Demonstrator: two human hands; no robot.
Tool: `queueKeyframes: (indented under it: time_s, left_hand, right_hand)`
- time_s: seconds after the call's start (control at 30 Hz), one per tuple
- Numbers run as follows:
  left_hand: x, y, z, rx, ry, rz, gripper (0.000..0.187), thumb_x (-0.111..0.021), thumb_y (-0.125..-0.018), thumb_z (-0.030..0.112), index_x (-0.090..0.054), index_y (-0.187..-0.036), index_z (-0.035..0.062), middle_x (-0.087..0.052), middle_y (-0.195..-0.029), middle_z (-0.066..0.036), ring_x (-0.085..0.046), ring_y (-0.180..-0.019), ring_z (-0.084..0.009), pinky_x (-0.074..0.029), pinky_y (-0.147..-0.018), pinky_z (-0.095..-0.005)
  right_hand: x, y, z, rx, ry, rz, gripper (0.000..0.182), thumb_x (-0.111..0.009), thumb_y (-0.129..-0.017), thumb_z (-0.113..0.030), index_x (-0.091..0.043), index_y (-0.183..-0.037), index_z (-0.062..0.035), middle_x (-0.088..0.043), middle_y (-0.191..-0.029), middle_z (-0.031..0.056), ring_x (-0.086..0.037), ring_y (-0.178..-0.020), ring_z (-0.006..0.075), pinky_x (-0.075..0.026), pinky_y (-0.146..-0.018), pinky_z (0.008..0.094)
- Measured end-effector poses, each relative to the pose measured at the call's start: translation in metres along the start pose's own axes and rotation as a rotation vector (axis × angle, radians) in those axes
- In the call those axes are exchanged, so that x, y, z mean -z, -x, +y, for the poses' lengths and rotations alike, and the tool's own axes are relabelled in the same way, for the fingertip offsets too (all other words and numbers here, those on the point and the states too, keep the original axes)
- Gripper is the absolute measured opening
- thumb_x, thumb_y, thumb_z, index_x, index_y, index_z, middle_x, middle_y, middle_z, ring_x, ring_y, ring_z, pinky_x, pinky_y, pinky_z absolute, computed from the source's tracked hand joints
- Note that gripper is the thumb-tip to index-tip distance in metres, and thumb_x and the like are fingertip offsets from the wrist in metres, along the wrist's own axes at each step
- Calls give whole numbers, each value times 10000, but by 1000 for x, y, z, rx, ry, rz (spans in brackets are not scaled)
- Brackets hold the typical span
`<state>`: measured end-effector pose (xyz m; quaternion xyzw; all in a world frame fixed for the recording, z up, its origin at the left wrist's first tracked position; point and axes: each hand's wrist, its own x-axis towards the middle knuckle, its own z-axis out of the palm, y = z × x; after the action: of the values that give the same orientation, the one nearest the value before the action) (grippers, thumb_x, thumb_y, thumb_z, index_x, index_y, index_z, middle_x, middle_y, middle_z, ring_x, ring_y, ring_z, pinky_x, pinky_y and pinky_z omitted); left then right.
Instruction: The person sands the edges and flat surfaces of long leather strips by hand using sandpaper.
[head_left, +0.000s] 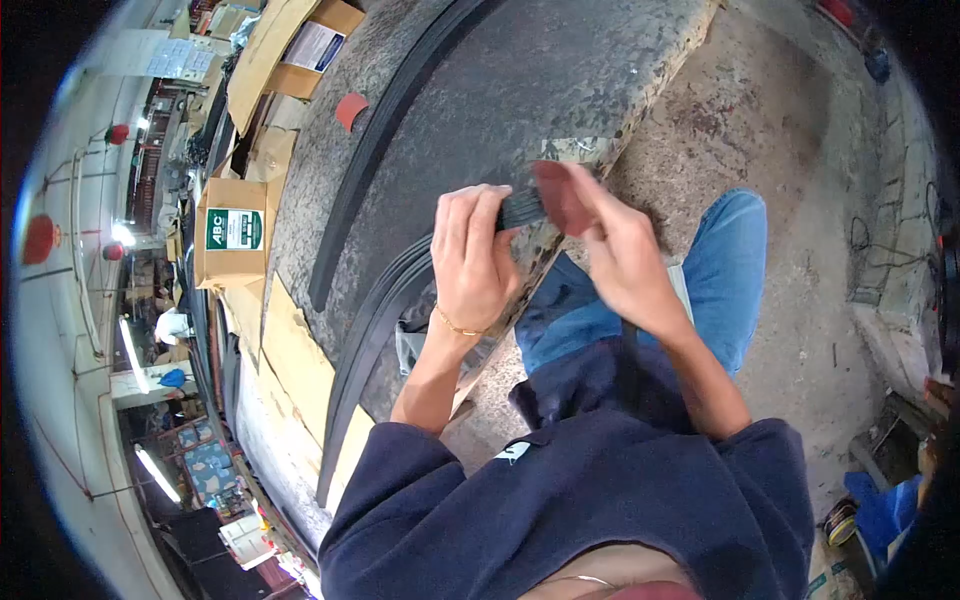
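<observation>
Your left hand [468, 262] is closed around the strips [365, 340], fingers curled over the top with the knuckles up, and the thumb on the side nearer you. Your right hand [632, 255] pinches a red pad [562, 198] between thumb and fingers; the pad is blurred, and you cannot see the fingertips behind it. It sits right at the strips' free end, though you cannot tell whether it touches them.

Across the bench [480, 120] from left to right, you have a carton [225, 268] with a green label at the far left, then flat cardboard [295, 325] beneath the strips' lower stretch. Next come a red scrap [350, 111] and, just right of it, a second bundle [350, 200] of dark strips, curving from the top of the view down to the left, untouched by either hand.

Your own strips lie nearer you. Their long axis climbs from the lower left, bends right near your left wrist, and runs through your grip almost level. The short end beyond your fingers points right, to the bench edge and the pad. Your jeans [735, 260] show farthest right, below that edge.
</observation>
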<state>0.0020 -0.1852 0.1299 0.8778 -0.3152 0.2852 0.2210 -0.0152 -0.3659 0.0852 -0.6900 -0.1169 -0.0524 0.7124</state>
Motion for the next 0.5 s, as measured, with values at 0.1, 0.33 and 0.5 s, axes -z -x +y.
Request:
queueKeyframes:
  time_s: [0.1, 0.33, 0.5]
  left_hand:
    - [-1, 6, -1, 29, -37, 20, 425, -637, -735, -86, -606, -1158, -57, -604, -1078, -205, -601, -974, -396, -505, -846, -469]
    - [7, 11, -1, 59, -56, 131, 470, -610, -703, -121, -620, -1169, -68, -610, -1075, -214, -603, -985, -400, -503, -875, -461]
    - [19, 9, -2, 43, -70, 98, 384, -585, -801, -112, -619, -1178, -49, -621, -1087, -203, -626, -984, -361, -511, -889, -400]
  right_hand:
    - [-27, 11, -35, 241, 171, 51, 720, -469, -800, 200, -380, -1505, 81, -510, -1463, 296, -549, -1343, 380, -454, -1110, 422]
    - [-43, 17, -3, 323, 271, -35, 688, -470, -824, 147, -319, -1495, 152, -403, -1480, 395, -408, -1416, 477, -360, -1197, 456]
    - [-30, 12, -17, 181, 121, -15, 627, -463, -850, 133, -359, -1468, 155, -414, -1486, 379, -449, -1390, 469, -395, -1166, 462]
